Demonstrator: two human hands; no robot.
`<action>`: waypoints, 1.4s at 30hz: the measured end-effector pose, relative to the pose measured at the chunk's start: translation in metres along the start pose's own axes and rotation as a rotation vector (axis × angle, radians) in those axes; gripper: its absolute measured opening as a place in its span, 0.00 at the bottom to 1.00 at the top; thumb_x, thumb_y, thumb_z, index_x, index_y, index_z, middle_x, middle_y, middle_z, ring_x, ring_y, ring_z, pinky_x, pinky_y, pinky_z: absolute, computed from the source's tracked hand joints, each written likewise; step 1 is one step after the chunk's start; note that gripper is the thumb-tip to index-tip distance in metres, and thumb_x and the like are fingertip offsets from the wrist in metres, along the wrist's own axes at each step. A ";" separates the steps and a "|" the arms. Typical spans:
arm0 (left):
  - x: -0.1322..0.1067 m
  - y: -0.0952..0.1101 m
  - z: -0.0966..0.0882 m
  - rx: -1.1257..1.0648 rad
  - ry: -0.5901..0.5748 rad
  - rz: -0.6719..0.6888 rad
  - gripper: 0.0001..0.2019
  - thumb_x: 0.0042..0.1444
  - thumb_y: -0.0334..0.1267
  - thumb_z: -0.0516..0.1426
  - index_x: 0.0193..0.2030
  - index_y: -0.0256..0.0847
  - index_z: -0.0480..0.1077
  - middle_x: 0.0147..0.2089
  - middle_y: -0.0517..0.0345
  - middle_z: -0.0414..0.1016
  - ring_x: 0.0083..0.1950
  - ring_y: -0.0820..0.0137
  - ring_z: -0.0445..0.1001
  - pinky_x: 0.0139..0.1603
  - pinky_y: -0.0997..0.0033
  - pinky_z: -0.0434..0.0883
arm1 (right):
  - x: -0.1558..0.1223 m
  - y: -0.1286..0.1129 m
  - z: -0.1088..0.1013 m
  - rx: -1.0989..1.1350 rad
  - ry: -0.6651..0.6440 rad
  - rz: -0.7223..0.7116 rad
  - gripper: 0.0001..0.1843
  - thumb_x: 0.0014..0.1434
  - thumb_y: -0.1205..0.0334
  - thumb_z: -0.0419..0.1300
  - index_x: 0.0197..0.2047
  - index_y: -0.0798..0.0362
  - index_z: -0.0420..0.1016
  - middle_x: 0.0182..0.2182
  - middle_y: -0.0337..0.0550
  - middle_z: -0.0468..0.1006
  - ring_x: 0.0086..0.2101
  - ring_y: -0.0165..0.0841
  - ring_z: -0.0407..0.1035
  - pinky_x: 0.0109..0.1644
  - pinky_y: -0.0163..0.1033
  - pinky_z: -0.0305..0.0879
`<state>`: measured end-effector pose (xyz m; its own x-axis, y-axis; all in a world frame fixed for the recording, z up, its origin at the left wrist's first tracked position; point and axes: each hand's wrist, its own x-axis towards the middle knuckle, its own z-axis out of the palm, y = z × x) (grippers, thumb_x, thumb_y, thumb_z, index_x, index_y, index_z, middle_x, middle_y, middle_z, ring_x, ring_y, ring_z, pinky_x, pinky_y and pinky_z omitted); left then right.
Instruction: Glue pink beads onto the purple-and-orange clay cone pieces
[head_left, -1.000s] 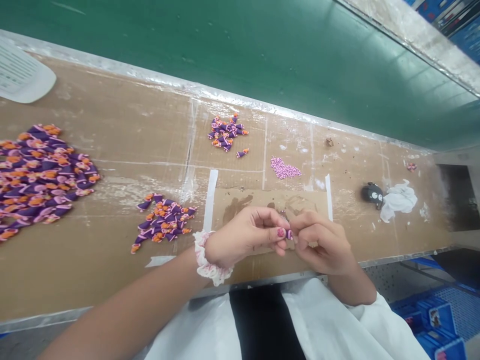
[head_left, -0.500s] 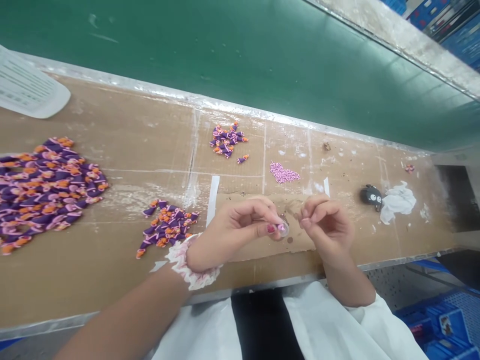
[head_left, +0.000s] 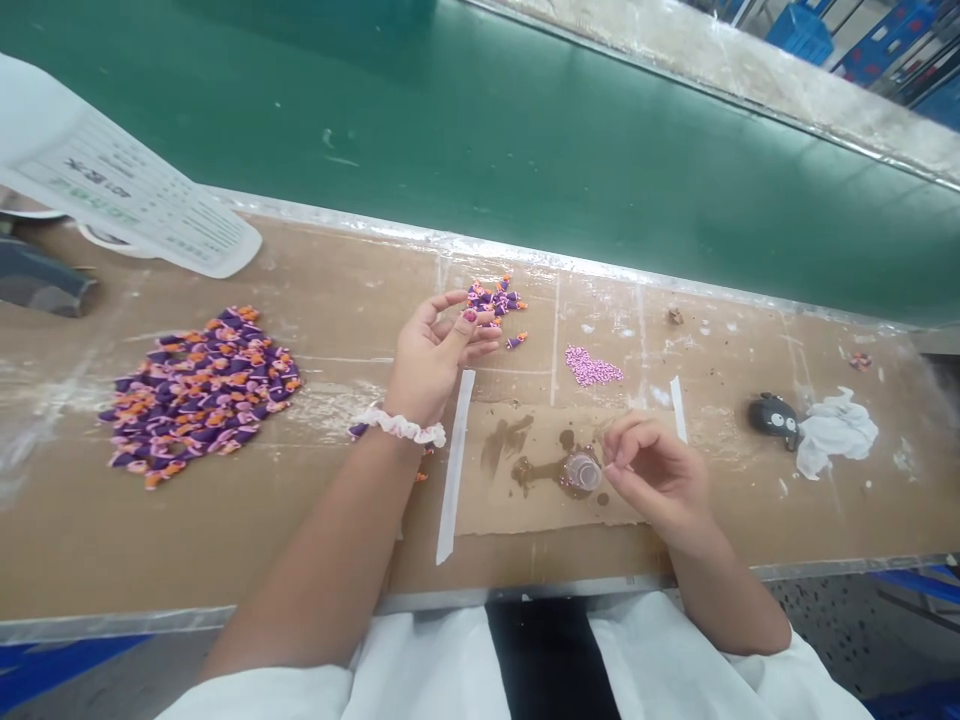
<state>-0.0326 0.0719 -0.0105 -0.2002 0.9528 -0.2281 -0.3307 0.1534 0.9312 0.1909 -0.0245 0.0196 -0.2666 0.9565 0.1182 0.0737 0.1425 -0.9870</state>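
My left hand [head_left: 427, 365] reaches over the left part of the table, its fingers apart, beside a small pile of purple, pink and orange figures [head_left: 502, 297]. A single purple figure [head_left: 517, 341] lies just off that pile. My right hand [head_left: 664, 480] is closed in a pinch; whatever is between its fingertips is too small to make out. Close to those fingertips, a small clear plastic cup [head_left: 583, 473] sits on a stained cardboard sheet [head_left: 495, 500]. Behind the cup lies a patch of tiny pink beads [head_left: 592, 366]. My left wrist mostly hides another group of figures [head_left: 358, 430].
A large pile of the same figures [head_left: 202, 400] spreads at the left. A white plastic scoop-like piece [head_left: 180, 210] juts in behind it. White tape [head_left: 454, 470] edges the sheet. Right are a black round object with eyes [head_left: 772, 415] and a white cloth [head_left: 836, 432].
My left hand has moved left and back, from the cup to the small pile, and its pinching fingers have opened. My right hand stays pinched beside the cup. The view has shifted left.
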 end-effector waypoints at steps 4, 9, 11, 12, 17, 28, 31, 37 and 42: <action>-0.009 0.021 -0.019 0.290 -0.038 0.074 0.11 0.55 0.38 0.59 0.45 0.40 0.70 0.33 0.55 0.78 0.30 0.71 0.75 0.29 0.72 0.71 | -0.001 -0.002 -0.002 -0.009 -0.047 0.007 0.07 0.59 0.70 0.60 0.33 0.49 0.68 0.31 0.38 0.69 0.34 0.32 0.66 0.38 0.39 0.65; -0.022 0.052 -0.071 1.115 -0.003 0.164 0.06 0.54 0.41 0.58 0.32 0.42 0.72 0.29 0.58 0.76 0.32 0.65 0.73 0.35 0.67 0.66 | -0.004 -0.001 -0.006 -0.040 -0.034 0.016 0.06 0.60 0.70 0.59 0.33 0.49 0.68 0.28 0.38 0.67 0.30 0.32 0.64 0.35 0.39 0.63; -0.026 0.057 -0.089 1.313 -0.107 -0.038 0.06 0.51 0.41 0.59 0.29 0.42 0.71 0.29 0.58 0.76 0.33 0.62 0.74 0.35 0.66 0.66 | -0.004 0.000 -0.006 -0.039 -0.027 0.027 0.07 0.61 0.69 0.59 0.33 0.48 0.68 0.26 0.37 0.66 0.28 0.31 0.62 0.32 0.38 0.62; -0.026 0.057 -0.095 1.347 -0.166 -0.131 0.06 0.50 0.42 0.60 0.29 0.43 0.71 0.29 0.57 0.76 0.33 0.61 0.74 0.35 0.66 0.66 | -0.005 0.000 -0.006 -0.039 -0.026 0.031 0.07 0.61 0.69 0.59 0.33 0.48 0.68 0.26 0.37 0.65 0.28 0.31 0.62 0.31 0.38 0.62; -0.025 0.047 -0.108 1.400 -0.230 -0.253 0.05 0.46 0.39 0.59 0.30 0.44 0.67 0.32 0.56 0.77 0.36 0.59 0.76 0.35 0.66 0.66 | -0.005 0.000 -0.006 -0.044 -0.022 0.036 0.06 0.61 0.68 0.59 0.33 0.48 0.68 0.26 0.37 0.65 0.28 0.31 0.62 0.31 0.38 0.61; -0.024 0.041 -0.100 1.438 -0.142 -0.234 0.08 0.39 0.29 0.57 0.26 0.45 0.62 0.28 0.57 0.73 0.34 0.58 0.75 0.34 0.66 0.65 | -0.005 0.001 -0.007 -0.048 -0.018 0.018 0.06 0.61 0.68 0.59 0.32 0.48 0.68 0.25 0.37 0.67 0.26 0.30 0.63 0.28 0.36 0.61; -0.022 0.041 -0.103 1.428 -0.102 -0.203 0.07 0.38 0.29 0.56 0.24 0.45 0.62 0.25 0.57 0.72 0.33 0.57 0.75 0.33 0.65 0.66 | -0.002 0.011 -0.010 -0.157 0.018 0.019 0.05 0.61 0.67 0.58 0.33 0.49 0.67 0.25 0.36 0.67 0.26 0.30 0.64 0.29 0.36 0.61; -0.007 0.046 -0.105 1.308 -0.054 -0.074 0.07 0.41 0.37 0.53 0.30 0.42 0.65 0.31 0.51 0.77 0.36 0.56 0.78 0.37 0.61 0.72 | 0.021 0.046 -0.031 -0.657 0.208 -0.024 0.06 0.59 0.70 0.54 0.32 0.52 0.67 0.26 0.37 0.68 0.26 0.29 0.63 0.31 0.35 0.60; -0.006 0.040 -0.083 0.862 -0.087 -0.022 0.15 0.41 0.47 0.61 0.34 0.41 0.70 0.35 0.54 0.78 0.39 0.60 0.78 0.41 0.64 0.74 | 0.033 0.066 -0.037 -0.763 0.161 0.019 0.08 0.58 0.74 0.56 0.36 0.53 0.74 0.31 0.40 0.74 0.31 0.30 0.68 0.36 0.35 0.63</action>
<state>-0.1208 0.0508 0.0046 -0.1190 0.9586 -0.2586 0.4880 0.2833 0.8256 0.2231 0.0257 -0.0381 -0.1204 0.9775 0.1734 0.7331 0.2054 -0.6484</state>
